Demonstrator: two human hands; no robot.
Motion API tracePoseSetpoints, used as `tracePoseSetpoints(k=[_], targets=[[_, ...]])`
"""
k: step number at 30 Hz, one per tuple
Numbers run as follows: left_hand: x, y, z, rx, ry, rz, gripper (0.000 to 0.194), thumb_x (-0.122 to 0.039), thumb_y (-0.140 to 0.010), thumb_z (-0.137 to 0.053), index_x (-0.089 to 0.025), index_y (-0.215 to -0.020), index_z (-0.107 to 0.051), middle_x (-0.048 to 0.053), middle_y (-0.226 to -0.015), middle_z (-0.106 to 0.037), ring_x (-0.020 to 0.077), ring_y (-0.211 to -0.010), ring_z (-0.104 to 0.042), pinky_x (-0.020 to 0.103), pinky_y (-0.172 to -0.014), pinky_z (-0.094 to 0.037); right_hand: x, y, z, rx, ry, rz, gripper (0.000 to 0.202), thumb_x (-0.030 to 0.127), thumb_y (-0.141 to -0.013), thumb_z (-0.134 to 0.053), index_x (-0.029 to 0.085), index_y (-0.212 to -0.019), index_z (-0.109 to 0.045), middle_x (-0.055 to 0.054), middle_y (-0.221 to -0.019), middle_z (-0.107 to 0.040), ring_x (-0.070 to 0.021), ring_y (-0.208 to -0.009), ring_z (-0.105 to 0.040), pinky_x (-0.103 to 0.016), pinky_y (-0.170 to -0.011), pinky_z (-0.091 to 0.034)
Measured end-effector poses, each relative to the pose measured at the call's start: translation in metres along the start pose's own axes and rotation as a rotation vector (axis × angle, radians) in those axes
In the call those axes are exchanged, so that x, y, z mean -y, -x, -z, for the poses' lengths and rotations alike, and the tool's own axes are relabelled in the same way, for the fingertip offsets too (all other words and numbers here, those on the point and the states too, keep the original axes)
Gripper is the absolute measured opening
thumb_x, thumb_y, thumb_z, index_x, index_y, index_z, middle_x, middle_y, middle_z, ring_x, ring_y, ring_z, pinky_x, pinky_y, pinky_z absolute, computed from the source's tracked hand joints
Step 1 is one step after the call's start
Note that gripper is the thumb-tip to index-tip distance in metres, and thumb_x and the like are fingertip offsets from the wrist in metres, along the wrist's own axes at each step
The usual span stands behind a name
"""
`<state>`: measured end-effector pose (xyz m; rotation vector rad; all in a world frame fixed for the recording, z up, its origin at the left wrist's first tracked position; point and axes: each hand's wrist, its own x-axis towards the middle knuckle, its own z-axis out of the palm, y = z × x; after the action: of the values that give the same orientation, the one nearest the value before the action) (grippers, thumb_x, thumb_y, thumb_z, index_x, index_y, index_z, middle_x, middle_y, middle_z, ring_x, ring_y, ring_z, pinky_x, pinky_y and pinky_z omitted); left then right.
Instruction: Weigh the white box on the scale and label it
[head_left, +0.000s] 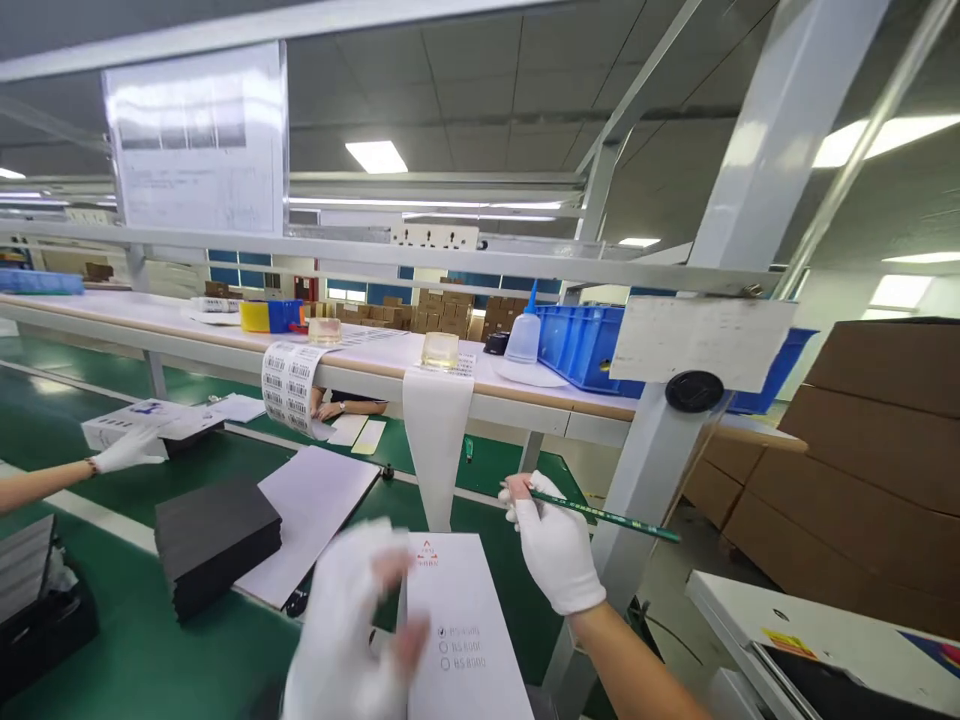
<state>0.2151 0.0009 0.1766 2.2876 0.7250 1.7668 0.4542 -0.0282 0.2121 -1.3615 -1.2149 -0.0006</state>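
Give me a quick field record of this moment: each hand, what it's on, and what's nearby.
right hand: gloved, grips a green pencil
left hand: gloved, blurred, at the edge of the white box; grip unclear
box print: three options, top one marked
nearby: black foam stack, white sheet, barcode labels
other person: gloved hand at far left
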Motion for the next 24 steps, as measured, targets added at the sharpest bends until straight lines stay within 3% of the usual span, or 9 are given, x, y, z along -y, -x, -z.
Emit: tracePoseSetpoints(k=[4,7,10,14,18,20,24], targets=[[0.046,-0.155,-0.025,-0.091,-0.198,-0.095,0.037,-0.045,-0.090,-0.051,-0.016,-0.107,-0.065,0.013,-0.115,-0.070,0.0279,-0.114,-0.062,0.046,-0.102,-0.048,0.033,-0.044,0.002,-0.100,0.221,0.481,0.028,0.036,-0.103,-0.044,0.019,-0.112,-0.065,-0.007,-0.093,-0.068,-0.0235,-0.080,-0.064,-0.036,-0.078,-0.051],[0.060,-0.219,-0.040,0.037,-0.376,-0.107,0.041,-0.042,-0.096,-0.037,-0.015,-0.104,-0.067,0.012,-0.112,-0.071,0.0313,-0.113,-0.060,0.051,-0.101,-0.043,0.055,-0.078,-0.003,-0.132,0.459,0.800,0.025,0.028,-0.100,-0.048,0.015,-0.112,-0.066,-0.010,-0.096,-0.067,-0.0277,-0.092,-0.062,-0.040,-0.082,-0.047],[0.068,-0.230,-0.046,0.173,-0.460,-0.089,0.041,-0.045,-0.095,-0.035,-0.021,-0.093,-0.068,0.008,-0.107,-0.073,0.0311,-0.106,-0.061,0.054,-0.096,-0.040,0.073,-0.106,-0.012,-0.026,0.623,0.864,0.021,0.027,-0.092,-0.065,0.015,-0.108,-0.067,-0.009,-0.096,-0.067,-0.0291,-0.094,-0.059,-0.040,-0.083,-0.044],[0.079,-0.219,-0.040,0.190,-0.343,-0.113,0.035,-0.053,-0.085,-0.053,-0.025,-0.100,-0.066,0.004,-0.102,-0.072,0.0275,-0.102,-0.061,0.049,-0.095,-0.039,0.091,-0.130,-0.030,0.141,0.817,0.703,0.038,0.031,-0.076,-0.087,0.016,-0.106,-0.069,-0.007,-0.095,-0.066,-0.0281,-0.092,-0.058,-0.037,-0.078,-0.041],[0.085,-0.217,-0.037,0.161,-0.294,-0.096,0.037,-0.051,-0.078,-0.061,-0.022,-0.100,-0.065,0.006,-0.100,-0.072,0.0282,-0.102,-0.061,0.047,-0.096,-0.040,0.094,-0.140,-0.048,0.170,0.964,0.672,0.020,0.033,-0.086,-0.078,0.018,-0.097,-0.069,-0.006,-0.087,-0.066,-0.0266,-0.084,-0.056,-0.037,-0.070,-0.033],[0.086,-0.216,-0.039,0.148,-0.287,-0.076,0.039,-0.054,-0.078,-0.061,-0.022,-0.100,-0.065,0.006,-0.098,-0.072,0.0286,-0.102,-0.061,0.047,-0.096,-0.040,0.091,-0.142,-0.052,0.145,1.021,0.750,0.010,0.027,-0.091,-0.071,0.018,-0.087,-0.069,-0.006,-0.080,-0.063,-0.0259,-0.081,-0.053,-0.037,-0.068,-0.029],[0.081,-0.217,-0.039,0.167,-0.285,-0.055,0.047,-0.059,-0.076,-0.061,-0.021,-0.102,-0.065,0.008,-0.102,-0.071,0.0305,-0.105,-0.060,0.050,-0.098,-0.041,0.090,-0.141,-0.055,0.034,1.014,1.029,0.012,0.013,-0.089,-0.061,0.016,-0.080,-0.067,-0.008,-0.075,-0.058,-0.0255,-0.080,-0.049,-0.038,-0.069,-0.029]])
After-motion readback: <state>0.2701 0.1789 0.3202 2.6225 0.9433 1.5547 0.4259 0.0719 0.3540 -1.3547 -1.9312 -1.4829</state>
